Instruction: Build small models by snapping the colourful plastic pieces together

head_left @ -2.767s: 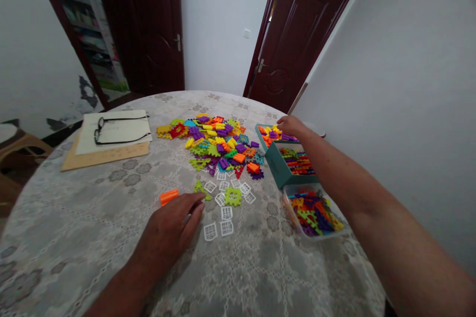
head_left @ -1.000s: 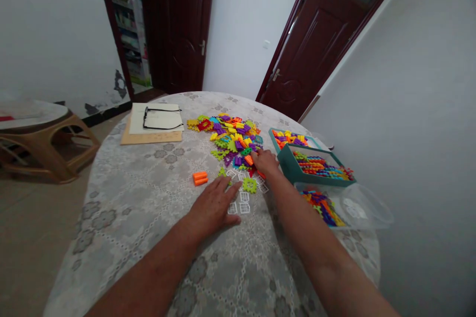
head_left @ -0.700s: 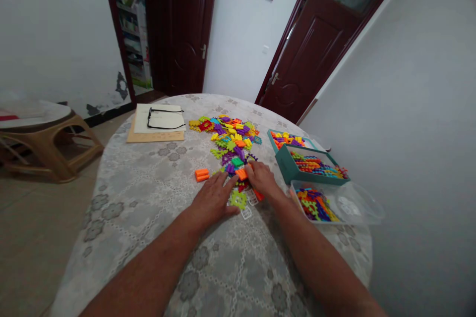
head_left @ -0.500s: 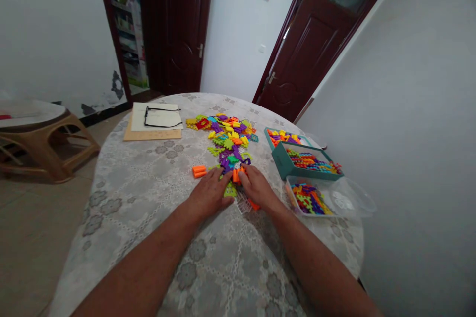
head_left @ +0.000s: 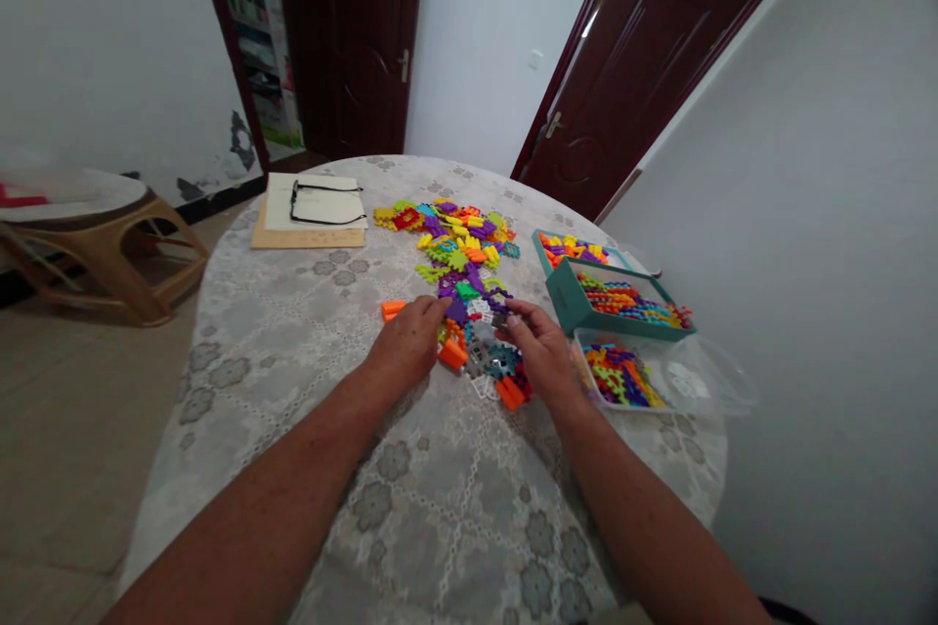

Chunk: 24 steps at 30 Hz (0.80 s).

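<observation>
Judgement: with small, overlapping pieces, light fingertip contact suits you best; free each edge before lifting, lest neighbours drag along. Your hands are apart, both left of the teal box (head_left: 568,303). Right hand (head_left: 546,352), nearer that box: thumb and fingers nearly closed on a small dark piece (head_left: 500,320). Left hand (head_left: 410,337), farther left of it: fingers bent at a purple piece (head_left: 456,312); cannot tell whether gripped. Outward: orange piece (head_left: 452,354) left of the box, coloured heap (head_left: 458,260) beyond, clear tub (head_left: 630,407) on its near side.
</observation>
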Available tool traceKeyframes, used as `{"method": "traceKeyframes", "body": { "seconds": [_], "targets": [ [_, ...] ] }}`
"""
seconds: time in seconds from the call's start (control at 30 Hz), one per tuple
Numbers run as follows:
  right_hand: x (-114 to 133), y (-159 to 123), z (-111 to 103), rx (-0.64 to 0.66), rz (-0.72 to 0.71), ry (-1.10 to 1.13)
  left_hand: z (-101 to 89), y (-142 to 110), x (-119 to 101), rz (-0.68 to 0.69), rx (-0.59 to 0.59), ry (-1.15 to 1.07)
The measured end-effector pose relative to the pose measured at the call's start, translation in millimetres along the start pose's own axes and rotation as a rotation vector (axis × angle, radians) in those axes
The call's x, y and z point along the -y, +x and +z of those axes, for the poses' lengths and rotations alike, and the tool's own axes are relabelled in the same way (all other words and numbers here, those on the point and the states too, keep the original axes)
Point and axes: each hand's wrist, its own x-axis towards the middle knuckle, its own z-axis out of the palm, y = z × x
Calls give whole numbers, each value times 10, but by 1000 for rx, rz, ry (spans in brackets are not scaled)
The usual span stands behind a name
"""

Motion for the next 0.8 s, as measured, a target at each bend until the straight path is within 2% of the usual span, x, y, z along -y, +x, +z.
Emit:
{"method": "traceKeyframes", "body": {
  "seconds": [0.13, 0.27, 0.47, 0.6, 0.7, 0.8],
  "targets": [
    [-120, -28, -47, -59, 80, 117, -59, 4, -64, 106, 28, -5],
    [-147, -60, -86, -28, 93, 110, -76, 10, -117, 200, 85, -18],
    [-103, -34, -162, -33, 145, 16, -116, 22, -63, 174, 97, 6],
    [-83, -42, -162, -34, 144, -3, -169, 18, -32, 205, 118, 43],
    [-80, -89, -153, -6, 101, -35, -201, 12, -92, 134, 51, -2],
    [-47, -174, -126, 98, -63, -124, -211, 16, -183, -16, 15, -247]
  ]
}}
